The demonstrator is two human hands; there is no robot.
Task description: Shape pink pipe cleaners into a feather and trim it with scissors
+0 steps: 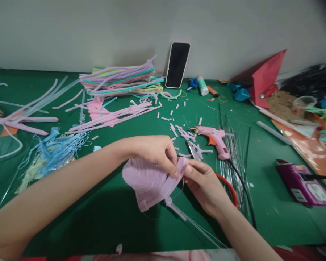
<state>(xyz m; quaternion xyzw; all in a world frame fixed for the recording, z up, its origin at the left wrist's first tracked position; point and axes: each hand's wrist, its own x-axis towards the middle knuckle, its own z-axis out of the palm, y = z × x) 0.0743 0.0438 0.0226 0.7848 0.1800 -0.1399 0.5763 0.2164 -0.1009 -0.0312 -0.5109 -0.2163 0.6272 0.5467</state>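
Note:
A ribbed lilac pipe-cleaner craft piece (149, 181) is held up over the green table. My left hand (160, 154) reaches across its top, thumb and fingers pinched at the upper right edge. My right hand (203, 183) pinches the end of a lilac strip on that same edge, its fingertips close to those of my left hand. Below the piece hangs a short lilac stem (176, 210) with thin clear strands trailing to the lower right. Behind my right hand lie scissors (232, 188) with red handles, partly hidden.
A pink glue gun (214, 139) lies among cut lilac bits and thin wires (239, 159). Pipe-cleaner bundles (119, 81) and blue tassels (54, 148) are at the left. A phone (178, 65) leans on the wall. A purple power strip (305, 185) sits right.

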